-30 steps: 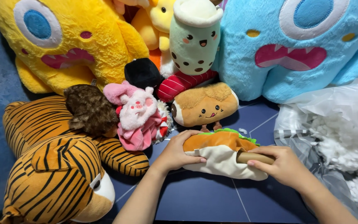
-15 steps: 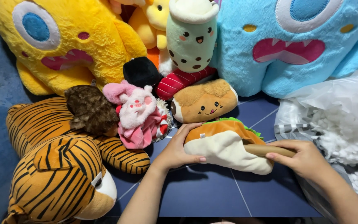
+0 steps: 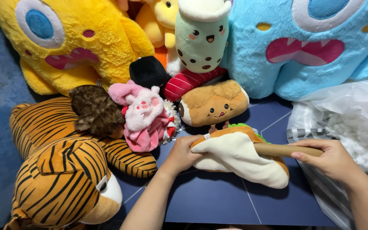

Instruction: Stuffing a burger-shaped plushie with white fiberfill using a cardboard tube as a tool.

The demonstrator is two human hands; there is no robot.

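Note:
A taco-shaped plush (image 3: 237, 155) with a cream shell, brown filling and a green frill lies on the dark blue floor mat (image 3: 218, 200). My left hand (image 3: 182, 155) grips its left end. My right hand (image 3: 331, 159) holds a brown wooden stick (image 3: 284, 149) whose far end is pushed into the plush from the right. Just behind the taco sits a bread-roll plush (image 3: 213, 103) with a smiling face.
A striped tiger plush (image 3: 60, 170) fills the left. A pink pig plush (image 3: 143, 115), a brown fuzzy plush (image 3: 94, 110), a bubble-tea plush (image 3: 201, 38), big yellow (image 3: 69, 42) and blue (image 3: 303, 47) monster plushes crowd the back. A clear bag of white stuffing (image 3: 354, 119) lies right.
The taco plush has turned so its cream shell faces me, and it now lies flatter and lower. My right hand has slid right along the stick, away from the plush.

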